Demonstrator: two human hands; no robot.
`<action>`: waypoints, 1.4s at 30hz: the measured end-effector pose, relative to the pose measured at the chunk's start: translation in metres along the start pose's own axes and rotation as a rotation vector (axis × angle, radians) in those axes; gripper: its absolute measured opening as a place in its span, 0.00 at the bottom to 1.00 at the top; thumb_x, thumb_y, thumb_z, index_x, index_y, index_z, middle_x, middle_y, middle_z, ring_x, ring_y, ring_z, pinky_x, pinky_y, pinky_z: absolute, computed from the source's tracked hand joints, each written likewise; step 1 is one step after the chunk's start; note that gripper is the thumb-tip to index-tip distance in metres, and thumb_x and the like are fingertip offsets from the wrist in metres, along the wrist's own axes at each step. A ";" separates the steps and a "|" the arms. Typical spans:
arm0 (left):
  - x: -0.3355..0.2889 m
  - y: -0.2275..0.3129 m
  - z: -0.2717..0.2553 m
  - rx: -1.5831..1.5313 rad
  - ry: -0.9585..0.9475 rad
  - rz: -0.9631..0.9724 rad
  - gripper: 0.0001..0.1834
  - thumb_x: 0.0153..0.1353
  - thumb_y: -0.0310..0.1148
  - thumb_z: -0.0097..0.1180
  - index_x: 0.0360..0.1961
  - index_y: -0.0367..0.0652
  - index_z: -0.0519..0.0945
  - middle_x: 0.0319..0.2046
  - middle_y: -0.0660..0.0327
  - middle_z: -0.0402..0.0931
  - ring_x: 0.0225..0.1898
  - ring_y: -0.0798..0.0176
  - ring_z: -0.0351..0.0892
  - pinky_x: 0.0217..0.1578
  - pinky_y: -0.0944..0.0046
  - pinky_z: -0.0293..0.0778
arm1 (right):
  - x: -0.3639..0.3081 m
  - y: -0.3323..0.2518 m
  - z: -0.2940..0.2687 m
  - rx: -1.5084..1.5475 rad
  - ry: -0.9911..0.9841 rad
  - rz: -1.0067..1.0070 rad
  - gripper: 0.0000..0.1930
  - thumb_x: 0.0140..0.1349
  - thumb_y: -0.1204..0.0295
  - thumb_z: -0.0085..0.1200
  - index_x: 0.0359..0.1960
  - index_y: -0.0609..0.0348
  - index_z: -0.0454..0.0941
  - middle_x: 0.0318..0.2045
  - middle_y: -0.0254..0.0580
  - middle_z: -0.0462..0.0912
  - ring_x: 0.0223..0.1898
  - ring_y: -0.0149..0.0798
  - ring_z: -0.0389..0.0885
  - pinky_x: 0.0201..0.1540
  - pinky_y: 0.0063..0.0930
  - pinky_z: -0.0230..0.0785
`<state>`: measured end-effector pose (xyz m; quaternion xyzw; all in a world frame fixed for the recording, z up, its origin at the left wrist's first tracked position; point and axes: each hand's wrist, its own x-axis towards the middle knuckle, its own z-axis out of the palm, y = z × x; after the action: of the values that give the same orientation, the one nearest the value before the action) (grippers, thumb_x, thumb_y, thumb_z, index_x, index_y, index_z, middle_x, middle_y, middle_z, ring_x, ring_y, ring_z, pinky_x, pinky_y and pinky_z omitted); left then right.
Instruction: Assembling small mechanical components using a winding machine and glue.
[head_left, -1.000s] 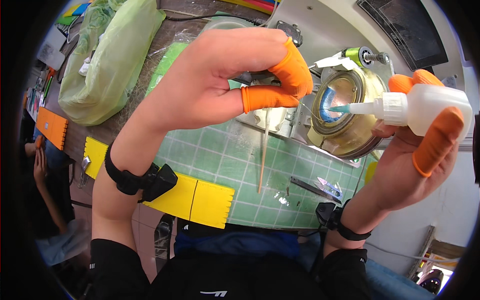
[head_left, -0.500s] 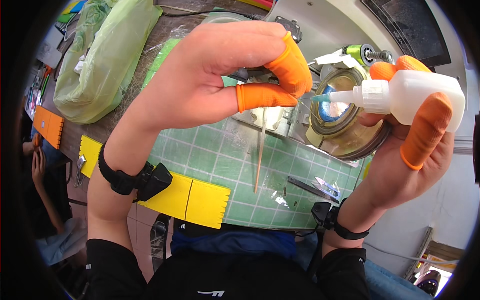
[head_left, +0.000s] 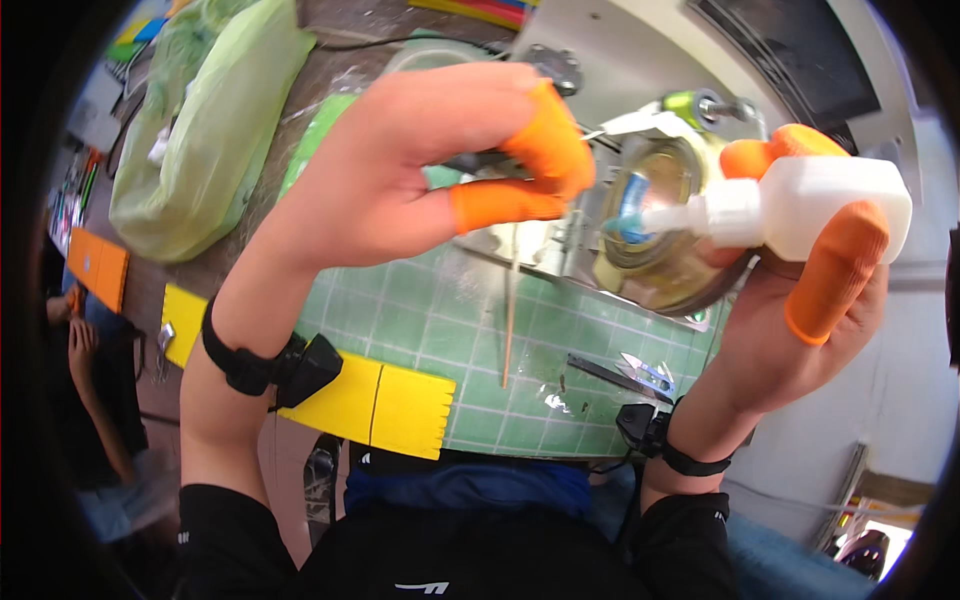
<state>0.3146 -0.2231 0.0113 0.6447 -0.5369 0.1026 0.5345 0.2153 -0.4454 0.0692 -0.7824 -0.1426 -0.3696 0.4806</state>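
My left hand (head_left: 420, 150) is raised over the bench, with orange finger cots on its thumb and forefinger. Those two are pinched together; whatever lies between them is too small or blurred to make out. My right hand (head_left: 795, 320), also in orange finger cots, grips a white squeeze bottle (head_left: 850, 205) held nearly level. Its teal nozzle tip (head_left: 630, 228) points left, a short gap from the left fingertips and a little below them. Behind the nozzle is a round, glass-topped machine part (head_left: 640, 285), partly hidden by the bottle.
A green gridded cutting mat (head_left: 420, 310) carries a thin wooden stick (head_left: 508, 330), black tweezers (head_left: 610, 375) and small snips (head_left: 645, 375). Yellow foam strips (head_left: 410, 405) line the near edge. A pale green plastic bag (head_left: 215, 130) lies far left. Another person's hand (head_left: 82, 340) shows at the left rim.
Both hands have shifted left. The bottle's nozzle has tipped lower and is blurred by motion. My left fingers stay pinched, and the grip on the bottle is unchanged.
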 end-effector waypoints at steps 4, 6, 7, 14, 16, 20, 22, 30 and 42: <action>-0.001 0.000 0.002 -0.026 0.006 -0.029 0.09 0.52 0.18 0.69 0.34 0.36 0.81 0.35 0.58 0.81 0.40 0.55 0.81 0.52 0.52 0.78 | -0.014 -0.009 -0.050 -0.177 -0.181 0.037 0.37 0.76 0.41 0.39 0.47 0.74 0.75 0.39 0.58 0.82 0.28 0.44 0.83 0.25 0.29 0.74; -0.010 0.012 -0.002 -0.066 0.029 -0.149 0.08 0.54 0.20 0.67 0.34 0.36 0.81 0.37 0.55 0.80 0.43 0.54 0.79 0.60 0.42 0.75 | -0.034 0.014 -0.098 0.069 -0.064 -0.072 0.33 0.76 0.43 0.42 0.49 0.71 0.75 0.40 0.55 0.82 0.30 0.40 0.79 0.30 0.27 0.71; -0.012 0.012 -0.002 -0.089 0.036 -0.188 0.07 0.55 0.21 0.66 0.34 0.36 0.81 0.38 0.54 0.79 0.45 0.55 0.78 0.63 0.38 0.72 | -0.039 0.015 -0.125 0.185 -0.013 -0.130 0.31 0.77 0.44 0.44 0.49 0.69 0.75 0.40 0.53 0.82 0.30 0.37 0.77 0.32 0.26 0.70; -0.022 0.000 -0.009 -0.058 0.016 -0.267 0.06 0.60 0.22 0.62 0.36 0.34 0.78 0.43 0.53 0.74 0.46 0.56 0.76 0.69 0.32 0.61 | -0.057 0.019 -0.304 -0.647 0.480 0.200 0.14 0.76 0.65 0.54 0.49 0.65 0.80 0.42 0.43 0.87 0.37 0.28 0.82 0.43 0.27 0.76; -0.024 -0.003 -0.005 -0.048 0.025 -0.307 0.06 0.60 0.22 0.62 0.36 0.34 0.77 0.44 0.53 0.74 0.47 0.56 0.76 0.70 0.31 0.60 | -0.060 0.030 -0.295 -0.645 0.468 0.198 0.13 0.76 0.66 0.55 0.48 0.66 0.80 0.40 0.41 0.87 0.36 0.28 0.81 0.43 0.26 0.76; -0.018 0.008 -0.001 -0.033 0.049 -0.297 0.05 0.61 0.21 0.61 0.37 0.33 0.78 0.42 0.54 0.75 0.48 0.56 0.76 0.70 0.31 0.60 | -0.062 0.056 -0.292 -0.572 0.349 0.292 0.13 0.72 0.66 0.60 0.46 0.66 0.82 0.36 0.38 0.87 0.36 0.28 0.81 0.43 0.26 0.75; -0.014 0.013 0.000 -0.017 0.027 -0.274 0.05 0.61 0.21 0.61 0.37 0.33 0.78 0.42 0.54 0.75 0.48 0.56 0.76 0.70 0.32 0.60 | -0.070 0.065 -0.294 -0.656 0.254 0.403 0.14 0.71 0.65 0.62 0.47 0.65 0.82 0.35 0.37 0.87 0.36 0.28 0.81 0.44 0.26 0.75; -0.003 0.017 0.011 -0.067 0.038 -0.228 0.04 0.60 0.19 0.61 0.35 0.34 0.78 0.39 0.56 0.76 0.47 0.56 0.78 0.68 0.34 0.64 | -0.101 -0.016 -0.269 -0.582 0.153 0.550 0.09 0.68 0.70 0.63 0.44 0.61 0.83 0.33 0.35 0.84 0.38 0.27 0.80 0.42 0.23 0.72; -0.003 0.002 0.005 -0.085 0.027 -0.058 0.08 0.56 0.19 0.68 0.36 0.35 0.82 0.38 0.57 0.82 0.44 0.57 0.80 0.53 0.56 0.76 | -0.124 0.006 -0.101 -0.525 -0.864 0.463 0.08 0.55 0.77 0.68 0.35 0.61 0.82 0.35 0.46 0.82 0.36 0.51 0.83 0.38 0.41 0.76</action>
<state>0.3090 -0.2249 0.0082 0.6351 -0.5146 0.0728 0.5715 0.0892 -0.5185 0.0036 -0.9672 -0.0541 0.0771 0.2360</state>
